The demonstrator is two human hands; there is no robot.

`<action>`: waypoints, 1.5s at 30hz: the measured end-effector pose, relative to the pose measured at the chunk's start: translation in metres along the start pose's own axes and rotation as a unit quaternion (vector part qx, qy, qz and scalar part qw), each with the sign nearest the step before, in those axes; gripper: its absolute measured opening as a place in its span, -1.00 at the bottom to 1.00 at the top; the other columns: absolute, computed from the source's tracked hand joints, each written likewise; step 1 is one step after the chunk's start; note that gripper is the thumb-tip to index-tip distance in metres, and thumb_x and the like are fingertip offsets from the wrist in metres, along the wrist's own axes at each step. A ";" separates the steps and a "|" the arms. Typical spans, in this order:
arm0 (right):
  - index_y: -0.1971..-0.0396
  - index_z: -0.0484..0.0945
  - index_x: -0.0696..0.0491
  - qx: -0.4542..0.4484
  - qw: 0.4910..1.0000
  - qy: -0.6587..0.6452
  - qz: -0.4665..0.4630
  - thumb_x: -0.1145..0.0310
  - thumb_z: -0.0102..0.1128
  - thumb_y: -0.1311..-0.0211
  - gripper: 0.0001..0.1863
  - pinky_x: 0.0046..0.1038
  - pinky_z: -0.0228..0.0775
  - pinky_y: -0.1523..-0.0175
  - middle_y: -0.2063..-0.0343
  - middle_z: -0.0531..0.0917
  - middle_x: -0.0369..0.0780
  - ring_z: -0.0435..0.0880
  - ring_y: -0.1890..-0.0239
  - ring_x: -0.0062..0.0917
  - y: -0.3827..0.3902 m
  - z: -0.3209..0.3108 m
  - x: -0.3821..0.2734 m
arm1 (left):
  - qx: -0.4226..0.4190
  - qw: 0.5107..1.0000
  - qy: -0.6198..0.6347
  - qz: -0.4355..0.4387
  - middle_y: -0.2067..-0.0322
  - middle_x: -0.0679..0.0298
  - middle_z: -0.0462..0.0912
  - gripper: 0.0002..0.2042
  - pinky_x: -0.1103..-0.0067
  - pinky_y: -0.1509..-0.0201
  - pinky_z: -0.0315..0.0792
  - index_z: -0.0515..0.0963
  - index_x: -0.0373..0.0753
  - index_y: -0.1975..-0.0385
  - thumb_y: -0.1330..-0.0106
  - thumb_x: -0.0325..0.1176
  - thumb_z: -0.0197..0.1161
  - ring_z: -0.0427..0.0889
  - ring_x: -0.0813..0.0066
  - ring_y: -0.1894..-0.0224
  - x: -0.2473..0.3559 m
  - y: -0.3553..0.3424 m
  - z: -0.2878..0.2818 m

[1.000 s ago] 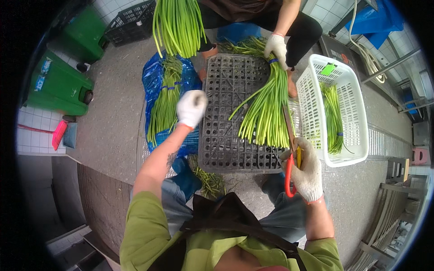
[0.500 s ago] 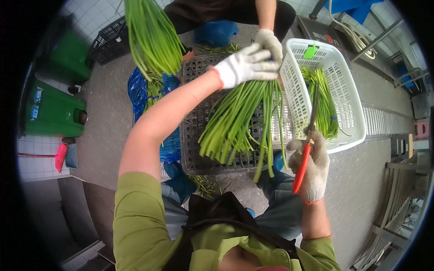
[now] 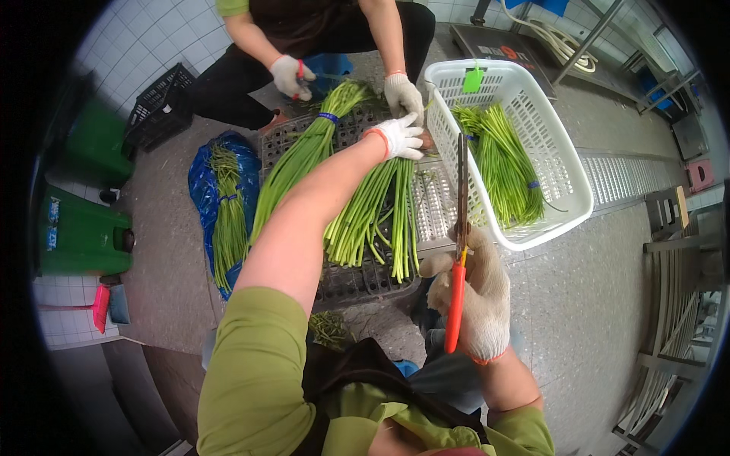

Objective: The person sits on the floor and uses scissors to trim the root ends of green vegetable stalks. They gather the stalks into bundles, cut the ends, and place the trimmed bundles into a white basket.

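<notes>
My left hand [image 3: 395, 140] in a white glove is closed on the top of a bunch of long green stalks [image 3: 372, 220], right beside a co-worker's gloved hand [image 3: 403, 95]. The bunch fans down over a black perforated crate [image 3: 353, 285]. Another blue-banded bunch [image 3: 296, 175] lies left of it, partly behind my forearm. My right hand [image 3: 479, 296], gloved, grips orange-handled scissors [image 3: 456, 304], their long blades pointing up in front of a white basket [image 3: 547, 232] that holds more bunches [image 3: 494, 167].
The co-worker [image 3: 319, 23] sits opposite, another gloved hand [image 3: 293, 76] raised. A blue bag with stalks [image 3: 205, 175] lies left, near green bins [image 3: 84, 235] and a black crate [image 3: 160, 106]. A metal rack [image 3: 677, 319] stands right, and loose trimmings [image 3: 327, 330] lie below the middle crate.
My left hand moved from over the blue bag onto the bunch top. The left bunch came down from the air onto the crate. The scissors moved away from the stalks toward the basket.
</notes>
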State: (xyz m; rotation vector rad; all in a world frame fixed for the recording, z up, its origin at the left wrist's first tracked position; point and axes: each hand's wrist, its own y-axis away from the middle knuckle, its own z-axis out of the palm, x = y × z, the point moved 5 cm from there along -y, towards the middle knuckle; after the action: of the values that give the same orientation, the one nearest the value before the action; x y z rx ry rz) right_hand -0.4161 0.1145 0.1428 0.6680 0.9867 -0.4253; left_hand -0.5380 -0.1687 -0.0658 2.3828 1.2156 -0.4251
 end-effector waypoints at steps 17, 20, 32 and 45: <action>-0.16 0.32 0.30 0.010 0.994 0.032 -0.100 0.55 0.22 -0.22 -0.49 -0.61 0.42 0.21 0.26 0.53 -0.25 0.50 0.27 -0.67 -0.008 -0.022 -0.006 | -0.003 0.994 -0.066 0.091 0.40 0.44 0.47 -0.85 0.48 0.13 0.32 0.47 -0.02 0.42 0.01 -0.26 0.23 0.51 0.45 0.20 -0.013 0.110 -0.208; -0.20 0.27 0.29 0.072 0.978 0.072 -0.182 0.52 0.18 -0.26 -0.47 -0.62 0.43 0.31 0.27 0.58 -0.20 0.53 0.35 -0.65 -0.011 -0.041 -0.013 | -0.043 0.995 -0.086 0.040 0.41 0.40 0.47 -0.80 0.47 0.10 0.31 0.49 -0.07 0.41 0.05 -0.26 0.29 0.51 0.43 0.21 -0.003 0.142 -0.273; -0.10 0.38 0.25 0.227 0.854 0.071 -0.463 0.52 0.39 -0.11 -0.45 -0.55 0.47 0.07 0.17 0.56 -0.22 0.55 0.24 -0.59 0.007 -0.084 -0.029 | -0.081 0.838 0.130 -0.524 0.30 -0.01 0.72 -0.62 0.31 0.11 0.57 0.64 -0.32 0.28 -0.06 -0.13 0.18 0.72 0.08 0.20 0.034 0.186 -0.386; -0.03 0.54 0.04 0.010 0.789 0.583 -0.192 0.04 0.22 -0.17 -0.49 -0.15 0.49 0.02 0.31 0.71 0.04 0.69 0.17 -0.03 -0.002 -0.084 0.063 | 0.040 0.585 0.296 -0.755 -0.17 -0.06 0.38 0.16 0.19 -0.23 0.35 -0.01 -0.25 -0.41 0.17 0.12 0.54 0.43 -0.03 -0.19 0.293 0.178 -0.148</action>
State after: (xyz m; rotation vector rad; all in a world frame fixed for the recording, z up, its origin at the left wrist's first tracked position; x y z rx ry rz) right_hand -0.4375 0.1685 0.0556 0.7398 2.3378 -0.3513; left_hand -0.2145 0.0136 -0.0286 0.7870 3.3593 -0.0533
